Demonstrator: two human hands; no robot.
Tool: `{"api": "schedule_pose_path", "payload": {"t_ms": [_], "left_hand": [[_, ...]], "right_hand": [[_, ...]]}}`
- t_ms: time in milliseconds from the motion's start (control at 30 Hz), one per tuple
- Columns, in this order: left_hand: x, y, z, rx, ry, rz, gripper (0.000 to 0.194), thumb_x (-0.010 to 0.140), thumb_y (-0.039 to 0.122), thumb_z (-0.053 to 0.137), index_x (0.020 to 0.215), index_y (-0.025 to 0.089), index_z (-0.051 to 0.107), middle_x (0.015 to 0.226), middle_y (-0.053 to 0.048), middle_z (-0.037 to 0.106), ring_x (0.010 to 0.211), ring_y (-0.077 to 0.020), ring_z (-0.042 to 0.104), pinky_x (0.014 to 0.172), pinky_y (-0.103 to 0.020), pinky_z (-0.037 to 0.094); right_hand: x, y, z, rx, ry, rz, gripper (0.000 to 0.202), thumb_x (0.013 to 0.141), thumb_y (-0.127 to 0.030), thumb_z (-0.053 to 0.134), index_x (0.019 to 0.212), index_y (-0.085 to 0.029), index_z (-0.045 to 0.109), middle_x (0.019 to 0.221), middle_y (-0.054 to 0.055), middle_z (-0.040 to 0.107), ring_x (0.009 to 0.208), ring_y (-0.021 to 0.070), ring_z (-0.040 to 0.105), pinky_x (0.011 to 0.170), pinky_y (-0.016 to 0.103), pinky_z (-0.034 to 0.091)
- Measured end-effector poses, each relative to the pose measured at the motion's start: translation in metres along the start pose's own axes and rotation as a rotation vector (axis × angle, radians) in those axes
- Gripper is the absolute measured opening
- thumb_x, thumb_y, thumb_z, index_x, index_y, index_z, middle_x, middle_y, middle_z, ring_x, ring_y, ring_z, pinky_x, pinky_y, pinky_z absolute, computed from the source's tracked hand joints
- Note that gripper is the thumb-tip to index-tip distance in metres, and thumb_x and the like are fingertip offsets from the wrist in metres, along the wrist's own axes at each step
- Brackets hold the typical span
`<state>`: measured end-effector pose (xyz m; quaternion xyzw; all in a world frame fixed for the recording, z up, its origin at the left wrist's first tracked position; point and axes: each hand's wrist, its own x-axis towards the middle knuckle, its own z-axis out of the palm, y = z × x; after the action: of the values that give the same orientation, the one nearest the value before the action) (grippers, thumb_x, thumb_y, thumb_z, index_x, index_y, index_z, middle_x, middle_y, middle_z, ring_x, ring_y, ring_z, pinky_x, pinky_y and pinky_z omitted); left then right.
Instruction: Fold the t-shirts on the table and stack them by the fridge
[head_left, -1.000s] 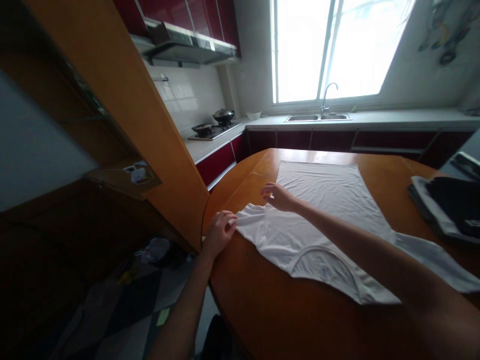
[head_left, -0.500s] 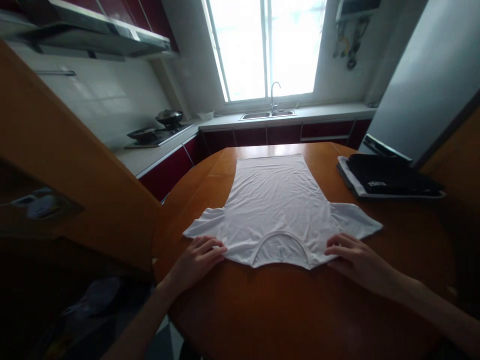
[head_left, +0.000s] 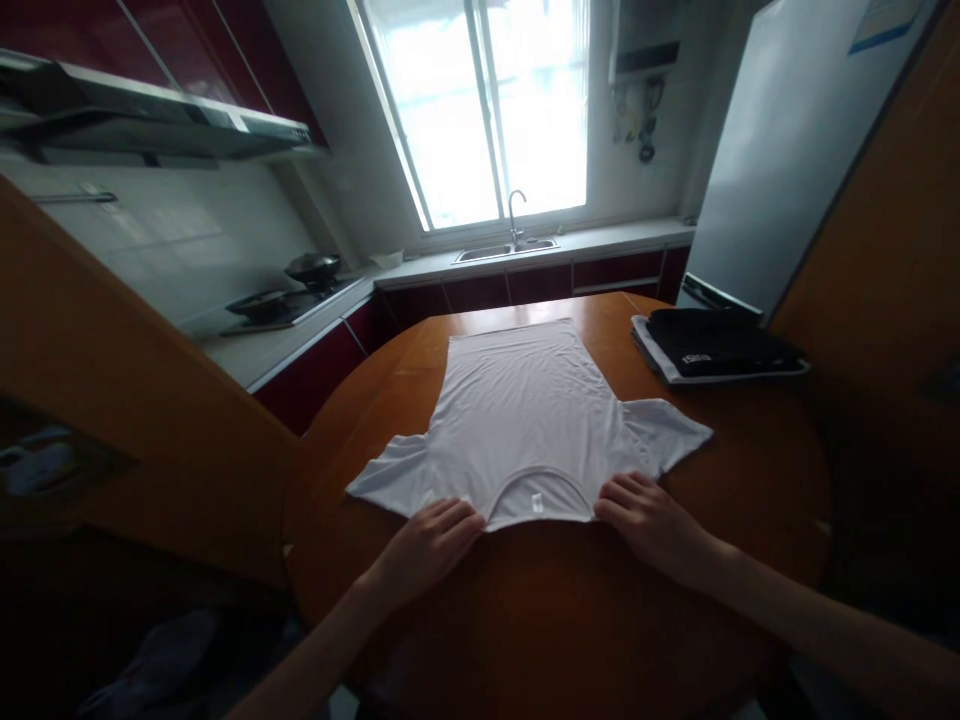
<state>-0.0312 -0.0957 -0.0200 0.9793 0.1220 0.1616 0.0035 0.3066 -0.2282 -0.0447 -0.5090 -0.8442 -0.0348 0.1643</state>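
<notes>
A white T-shirt (head_left: pixel 525 410) lies spread flat on the wooden table (head_left: pixel 540 620), its neckline towards me and its hem at the far side. Both short sleeves stretch out sideways, and a small pale label shows inside the collar. My left hand (head_left: pixel 437 540) is closed on the shoulder edge just left of the neckline. At the right end of the neckline, my right hand (head_left: pixel 643 515) grips the other shoulder with fingers bent over the cloth. The fingertips of both hands are partly hidden.
Folded dark and light clothes (head_left: pixel 712 345) are stacked at the table's right side, near the fridge (head_left: pixel 772 150). Beyond the table run a counter with a sink (head_left: pixel 506 250) and a stove with pans (head_left: pixel 311 270). An orange-brown panel (head_left: pixel 135 350) stands at the left.
Both hands have moved inward along the shoulder edge to the neckline's ends and closed on the cloth. The camera view has turned slightly, shifting the scene left.
</notes>
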Motion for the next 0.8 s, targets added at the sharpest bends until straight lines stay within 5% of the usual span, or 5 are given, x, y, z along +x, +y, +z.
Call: {"api": "schedule_pose_path", "payload": {"t_ms": [167, 267, 433, 600, 800], "left_hand": [[0.007, 0.005, -0.019, -0.073, -0.127, 0.024, 0.015, 0.103, 0.028, 0.053, 0.110, 0.024, 0.065, 0.091, -0.004, 0.069, 0.083, -0.0184, 0.065, 0.079, -0.031, 0.051], [0.030, 0.003, -0.027, -0.074, -0.110, -0.015, 0.020, 0.104, 0.031, 0.052, 0.117, 0.022, 0.065, 0.094, -0.005, 0.070, 0.086, -0.0199, 0.066, 0.081, -0.033, 0.050], [0.103, 0.009, -0.012, -0.124, -0.108, 0.023, 0.023, 0.105, 0.033, 0.048, 0.111, 0.022, 0.068, 0.096, -0.006, 0.071, 0.093, -0.0198, 0.067, 0.084, -0.031, 0.049], [0.191, 0.010, 0.027, -0.199, -0.192, 0.160, 0.021, 0.101, 0.033, 0.055, 0.107, 0.022, 0.072, 0.101, -0.006, 0.073, 0.092, -0.0194, 0.069, 0.081, -0.029, 0.049], [0.259, 0.006, 0.077, -0.193, -0.146, 0.084, 0.027, 0.101, 0.034, 0.051, 0.115, 0.022, 0.070, 0.114, -0.008, 0.070, 0.105, -0.0238, 0.066, 0.091, -0.035, 0.051]], "right_hand": [[-0.001, 0.025, -0.019, 0.241, 0.029, 0.084, 0.014, 0.100, -0.027, 0.054, 0.095, -0.024, 0.067, 0.102, 0.005, 0.069, 0.096, 0.0197, 0.063, 0.088, 0.032, 0.046], [0.013, 0.074, -0.032, 0.156, 0.199, 0.456, 0.020, 0.101, -0.028, 0.050, 0.099, -0.021, 0.069, 0.107, 0.009, 0.070, 0.100, 0.0219, 0.065, 0.089, 0.032, 0.047], [0.044, 0.145, -0.039, -0.058, -0.057, 1.064, 0.037, 0.101, -0.041, 0.047, 0.105, -0.012, 0.070, 0.117, 0.022, 0.069, 0.107, 0.0350, 0.067, 0.083, 0.040, 0.049], [0.053, 0.160, -0.021, -0.053, -0.104, 1.107, 0.042, 0.097, -0.048, 0.052, 0.109, -0.012, 0.069, 0.116, 0.024, 0.070, 0.105, 0.0364, 0.069, 0.078, 0.039, 0.049], [0.042, 0.175, -0.007, 0.132, 0.118, 1.022, 0.016, 0.086, -0.035, 0.066, 0.085, -0.020, 0.070, 0.093, 0.009, 0.076, 0.093, 0.0283, 0.070, 0.080, 0.036, 0.048]]}}
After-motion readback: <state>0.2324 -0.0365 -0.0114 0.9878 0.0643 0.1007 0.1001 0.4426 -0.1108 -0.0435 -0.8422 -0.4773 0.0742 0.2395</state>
